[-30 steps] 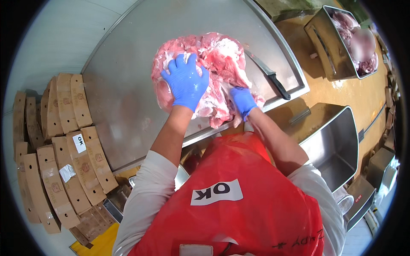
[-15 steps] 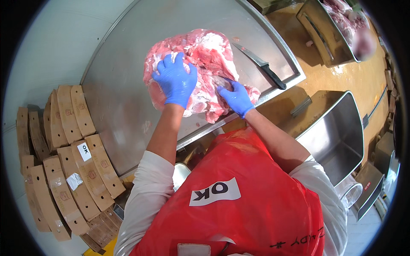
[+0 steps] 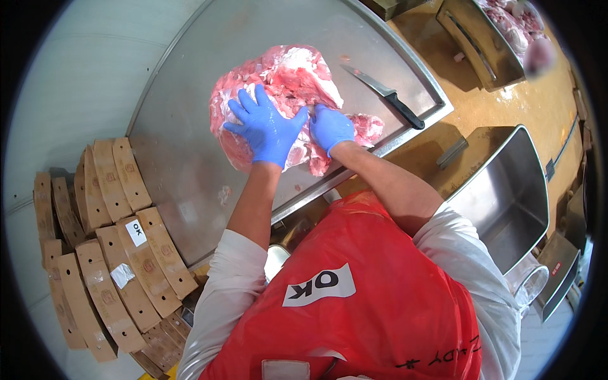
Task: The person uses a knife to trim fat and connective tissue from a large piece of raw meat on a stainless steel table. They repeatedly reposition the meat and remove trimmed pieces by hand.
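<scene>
A: Grip?
B: Left hand (image 3: 267, 131) spread on the meat (image 3: 294, 71), apparently steadying it; right hand (image 3: 332, 128) curled against it, hold indeterminable.
A: Placement?
B: The meat: on the worktop (image 3: 183, 126), near its front edge; knife (image 3: 391, 98) apart, presumably for clearance.

Open steel on the table (image 3: 174, 152) left of the meat (image 3: 282, 73) and beyond it; a hand can pass there. Meat blocks the middle. Left hand (image 3: 269, 130) and right hand (image 3: 332, 128) sit close, barely any gap at the thumb. Near edge crossed by left forearm (image 3: 256, 202) and right forearm (image 3: 389, 180), open wedge between. Right side: bare strip, then knife (image 3: 385, 95) lying across the way. Cardboard stacks (image 3: 120, 272) crowd the table's left corner.
</scene>
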Motion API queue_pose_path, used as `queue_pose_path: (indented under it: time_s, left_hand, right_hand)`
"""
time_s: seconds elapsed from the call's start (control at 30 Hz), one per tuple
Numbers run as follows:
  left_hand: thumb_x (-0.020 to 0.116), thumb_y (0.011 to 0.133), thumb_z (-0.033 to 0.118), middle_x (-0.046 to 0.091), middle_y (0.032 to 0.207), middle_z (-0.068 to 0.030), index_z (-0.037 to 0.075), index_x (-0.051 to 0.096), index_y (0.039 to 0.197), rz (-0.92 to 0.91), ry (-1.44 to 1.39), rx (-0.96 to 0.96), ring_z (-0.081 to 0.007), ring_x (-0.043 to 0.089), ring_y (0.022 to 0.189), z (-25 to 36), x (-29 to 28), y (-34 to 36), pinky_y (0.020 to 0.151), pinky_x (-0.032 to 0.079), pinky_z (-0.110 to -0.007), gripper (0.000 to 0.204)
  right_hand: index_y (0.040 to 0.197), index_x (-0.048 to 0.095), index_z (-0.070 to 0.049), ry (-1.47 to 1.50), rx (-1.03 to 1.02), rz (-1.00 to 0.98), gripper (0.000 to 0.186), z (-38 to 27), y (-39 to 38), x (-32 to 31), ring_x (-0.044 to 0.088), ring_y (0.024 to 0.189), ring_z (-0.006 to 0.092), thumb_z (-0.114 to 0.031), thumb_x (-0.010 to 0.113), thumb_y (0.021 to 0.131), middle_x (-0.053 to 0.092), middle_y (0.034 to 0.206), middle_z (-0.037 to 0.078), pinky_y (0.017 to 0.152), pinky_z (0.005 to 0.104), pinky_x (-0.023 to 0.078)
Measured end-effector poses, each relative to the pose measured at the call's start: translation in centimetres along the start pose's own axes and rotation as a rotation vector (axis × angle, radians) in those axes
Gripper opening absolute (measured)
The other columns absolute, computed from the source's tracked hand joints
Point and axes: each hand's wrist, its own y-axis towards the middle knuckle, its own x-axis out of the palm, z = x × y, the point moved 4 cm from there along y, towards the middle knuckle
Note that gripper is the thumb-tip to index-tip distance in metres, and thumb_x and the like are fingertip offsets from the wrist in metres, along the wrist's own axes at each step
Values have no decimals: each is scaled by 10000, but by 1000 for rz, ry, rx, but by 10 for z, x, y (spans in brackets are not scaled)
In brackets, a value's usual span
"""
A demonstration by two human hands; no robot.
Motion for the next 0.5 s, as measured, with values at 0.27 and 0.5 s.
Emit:
queue_pose_path:
  time_s: [0.27, 0.5]
  left_hand:
    - [884, 729, 649, 486, 1517, -172, 74, 600, 1449, -78, -67, 24, -437, 396, 1462, -6, -4, 12, 1112, 295, -797, 965]
    - [857, 762, 626, 544, 1485, -164, 93, 617, 1418, -32, -17, 64, -404, 499, 1386, -11, -1, 12, 1067, 363, -688, 878]
  right_hand:
    - [1139, 752, -52, 142, -105, -124, 316, 20, 7, 8, 760, 902, 450, -276, 575, 1004, 766, 992, 275, 857, 532, 605]
    - [1170, 756, -33, 398, 24, -356, 361, 22, 2, -4, 740, 1012, 485, -272, 566, 977, 754, 1056, 307, 963, 517, 591]
